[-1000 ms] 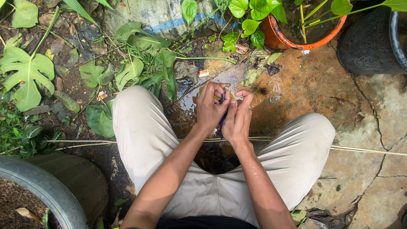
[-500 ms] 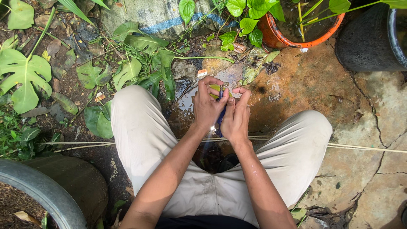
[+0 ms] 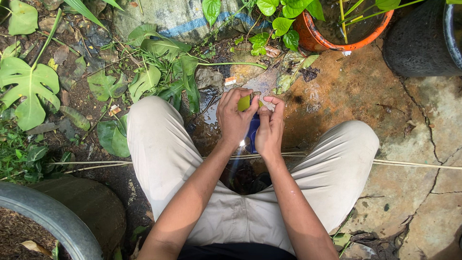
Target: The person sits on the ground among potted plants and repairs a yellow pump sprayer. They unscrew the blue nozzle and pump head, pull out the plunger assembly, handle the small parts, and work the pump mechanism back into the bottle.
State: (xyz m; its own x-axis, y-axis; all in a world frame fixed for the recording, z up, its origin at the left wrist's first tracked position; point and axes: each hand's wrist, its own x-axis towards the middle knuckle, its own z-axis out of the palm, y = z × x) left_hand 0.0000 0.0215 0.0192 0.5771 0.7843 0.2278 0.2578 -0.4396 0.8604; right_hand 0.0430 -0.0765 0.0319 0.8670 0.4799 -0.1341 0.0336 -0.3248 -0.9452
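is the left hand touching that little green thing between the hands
Touching. The head view shows the left hand with its fingers curled around the small green piece, no gap visible; the right hand presses close beside it.

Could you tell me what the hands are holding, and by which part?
The left hand grips a yellow-green fruit around its side; the right hand holds a blue-handled tool by its handle.

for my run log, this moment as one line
left hand: holds green fruit | right hand: on blue tool | orange pot ahead
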